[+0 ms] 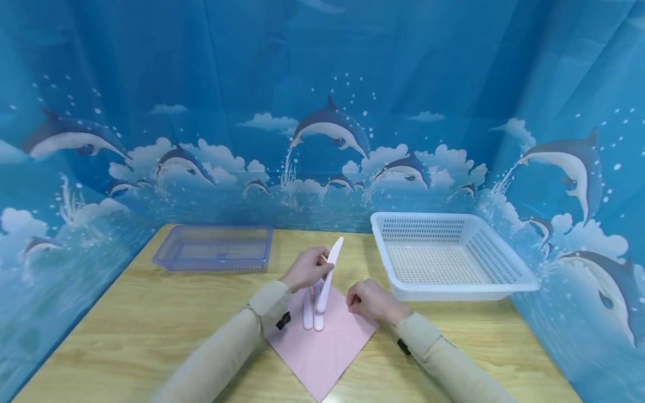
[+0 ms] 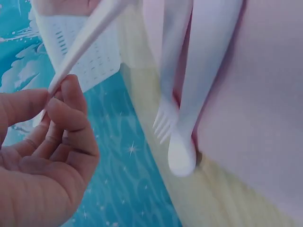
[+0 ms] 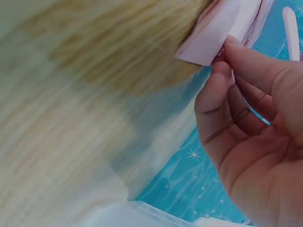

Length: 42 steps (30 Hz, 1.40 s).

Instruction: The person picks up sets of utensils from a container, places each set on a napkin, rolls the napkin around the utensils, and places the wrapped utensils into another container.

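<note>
My left hand [image 1: 307, 270] pinches a pale plastic knife [image 1: 335, 254] near its blade. The knife is tilted up, its handle end low over the pink napkin [image 1: 327, 358]. Under it, a white fork [image 2: 166, 116] and a white spoon [image 2: 182, 153] lie side by side on the napkin, their heads towards the far corner. At the napkin's right side is my right hand [image 1: 373, 302]. Its thumb and forefinger pinch the napkin's edge in the right wrist view, with the other fingers curled in.
At the back left of the wooden table [image 1: 126, 330] stands a clear purple basket [image 1: 211, 266]. A larger white perforated basket [image 1: 453, 288] stands at the back right, just beyond my right hand. A blue dolphin-print curtain [image 1: 242, 67] surrounds the table's back and sides.
</note>
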### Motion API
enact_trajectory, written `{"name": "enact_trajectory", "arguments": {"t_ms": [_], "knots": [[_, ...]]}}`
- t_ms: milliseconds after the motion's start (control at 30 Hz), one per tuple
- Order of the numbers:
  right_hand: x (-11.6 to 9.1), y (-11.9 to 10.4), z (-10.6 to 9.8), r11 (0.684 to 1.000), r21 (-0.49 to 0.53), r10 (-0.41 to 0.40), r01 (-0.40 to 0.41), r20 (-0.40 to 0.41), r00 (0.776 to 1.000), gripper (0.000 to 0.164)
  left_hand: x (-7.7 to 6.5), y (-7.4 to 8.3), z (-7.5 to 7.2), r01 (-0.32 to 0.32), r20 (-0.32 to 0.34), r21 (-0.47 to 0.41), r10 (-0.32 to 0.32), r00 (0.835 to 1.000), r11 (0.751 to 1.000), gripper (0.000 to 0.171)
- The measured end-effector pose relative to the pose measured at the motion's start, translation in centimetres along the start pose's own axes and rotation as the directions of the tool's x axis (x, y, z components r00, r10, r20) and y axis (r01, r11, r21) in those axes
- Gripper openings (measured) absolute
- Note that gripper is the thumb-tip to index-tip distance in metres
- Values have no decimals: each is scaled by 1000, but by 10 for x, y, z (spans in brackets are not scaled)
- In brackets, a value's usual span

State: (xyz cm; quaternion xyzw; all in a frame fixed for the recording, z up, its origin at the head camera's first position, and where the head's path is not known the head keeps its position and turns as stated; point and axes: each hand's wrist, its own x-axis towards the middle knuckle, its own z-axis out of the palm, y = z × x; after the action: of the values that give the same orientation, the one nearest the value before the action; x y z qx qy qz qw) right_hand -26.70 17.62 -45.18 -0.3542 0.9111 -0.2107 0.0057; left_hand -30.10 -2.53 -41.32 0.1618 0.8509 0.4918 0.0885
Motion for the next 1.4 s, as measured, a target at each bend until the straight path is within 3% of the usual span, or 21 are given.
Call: {"name": "enact_trajectory", "arguments": {"t_ms": [267,867,1100,1400], "knots": [[1,-5,-1,1000,-3,-8,8,-3,1000,11,-2,-4,11,97,25,-50,-96,995,994,9],[1,-6,1,998,31,53,-54,9,999,11,0,-16,17,275,-4,123,-277,961,953,16],[0,-7,2,998,19,59,-59,7,998,11,3,-24,22,222,-72,299,-210,975,928,21],[0,-8,0,998,23,64,-64,9,998,10,4,-27,22,201,-116,368,-169,979,908,24]]}}
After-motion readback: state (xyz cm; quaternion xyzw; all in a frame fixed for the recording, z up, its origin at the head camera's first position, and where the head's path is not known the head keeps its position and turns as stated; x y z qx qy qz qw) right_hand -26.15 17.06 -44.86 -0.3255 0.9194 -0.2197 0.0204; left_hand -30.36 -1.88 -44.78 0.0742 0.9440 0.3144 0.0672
